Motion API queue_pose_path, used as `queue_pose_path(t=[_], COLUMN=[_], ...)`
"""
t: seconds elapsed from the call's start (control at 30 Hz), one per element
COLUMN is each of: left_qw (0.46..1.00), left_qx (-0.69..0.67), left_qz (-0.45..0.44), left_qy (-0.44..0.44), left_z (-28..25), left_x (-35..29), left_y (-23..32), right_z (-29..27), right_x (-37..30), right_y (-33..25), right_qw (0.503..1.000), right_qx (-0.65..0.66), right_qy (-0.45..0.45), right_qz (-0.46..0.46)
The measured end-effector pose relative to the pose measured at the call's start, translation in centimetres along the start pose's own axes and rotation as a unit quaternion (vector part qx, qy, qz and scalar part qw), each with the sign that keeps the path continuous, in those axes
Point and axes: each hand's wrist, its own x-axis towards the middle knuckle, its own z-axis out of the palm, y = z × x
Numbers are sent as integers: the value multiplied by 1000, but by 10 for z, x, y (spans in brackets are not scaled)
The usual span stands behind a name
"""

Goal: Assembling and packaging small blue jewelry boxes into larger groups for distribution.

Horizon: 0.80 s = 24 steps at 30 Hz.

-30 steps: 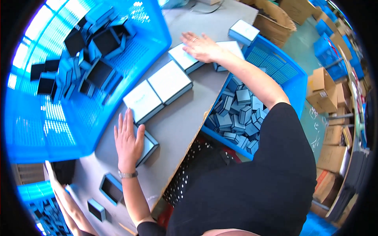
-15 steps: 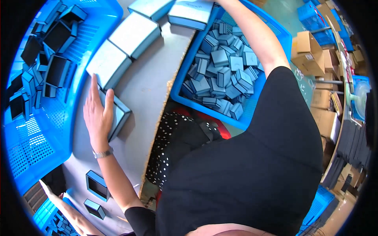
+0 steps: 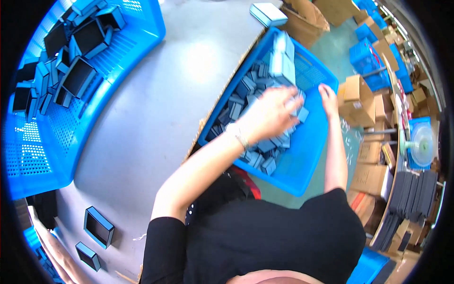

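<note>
1. Your grips number two: left grip [image 3: 272, 111] and right grip [image 3: 329, 100].
2. Two big blue baskets nearest you: a box-filled basket [image 3: 298, 170] below your left grip, another basket [image 3: 52, 177] farther left.
3. Two open boxes [image 3: 92, 256] on the surface [image 3: 137, 156], left of your left grip.
4. One closed pale box [image 3: 268, 14] beyond your left grip.
5. Small boxes [image 3: 269, 165] beneath your left grip: over a dozen, too heaped to count.
</note>
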Motion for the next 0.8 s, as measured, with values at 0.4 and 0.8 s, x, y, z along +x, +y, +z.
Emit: queue_pose_path(t=[0.4,0.8], left_qw=[942,537], left_qx=[155,496], left_qz=[-298,-668], left_qy=[13,139], left_z=[-178,-247], left_x=[-130,-346], left_y=[92,223], right_z=[173,188], right_x=[126,163], right_y=[-277,-289], right_qw=[879,918], right_qx=[-355,-137], right_qy=[38,-29], right_qz=[-318,-370])
